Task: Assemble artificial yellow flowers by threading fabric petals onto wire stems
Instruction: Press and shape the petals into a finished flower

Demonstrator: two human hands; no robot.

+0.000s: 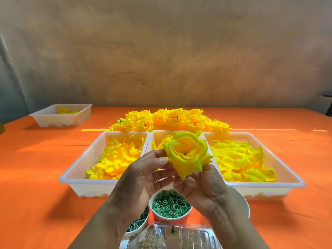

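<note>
Yellow fabric layers formed a cupped flower (188, 153), held in the air over the middle petal tray (152, 134) toward the table's (36, 194) front edge, its wire stem (173, 215) dangling toward the cup of green rings (170, 201). The right hand (201, 184) gripped the bloom's base from beneath, probably so the layers could not slide down the wire, while the left hand (142, 175) pinched an outer petal, seemingly to seat it. Finished flowers (170, 121) lay piled toward the far edge, clear of the work.
</note>
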